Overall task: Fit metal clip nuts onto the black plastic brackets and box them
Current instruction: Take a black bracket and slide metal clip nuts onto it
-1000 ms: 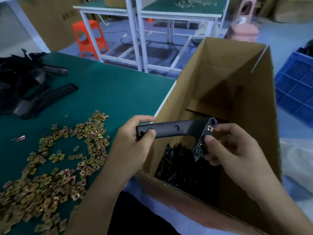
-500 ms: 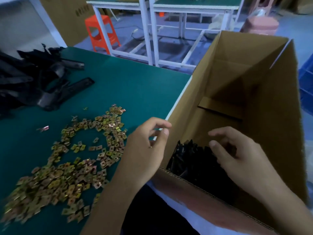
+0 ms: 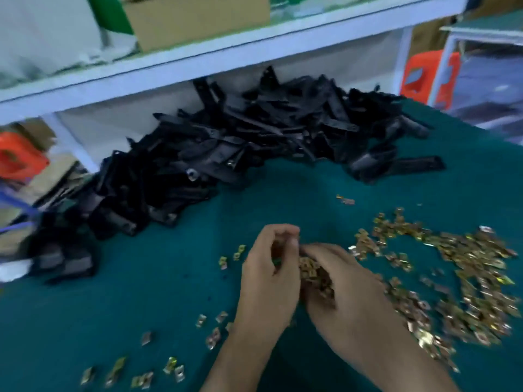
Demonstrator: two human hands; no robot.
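Observation:
My two hands meet low over the green table [image 3: 169,278]. My right hand [image 3: 351,304] curls round a small bunch of brass-coloured clip nuts [image 3: 312,271]. My left hand [image 3: 268,275] has its fingers curled against that bunch; blur hides whether it pinches a nut. A big heap of black plastic brackets [image 3: 240,142] lies along the far side of the table, apart from both hands. The main spread of loose clip nuts [image 3: 467,278] lies just right of my right hand. The packing box is out of view.
More loose clip nuts [image 3: 141,374] are scattered at the near left. A white shelf [image 3: 226,49] hangs over the bracket heap with a cardboard box [image 3: 198,18] on it. An orange stool [image 3: 430,77] stands beyond the table's far right corner.
The bracket left my hands into the cardboard box. My view then swung left to the table, and both hands came together on the clip nuts.

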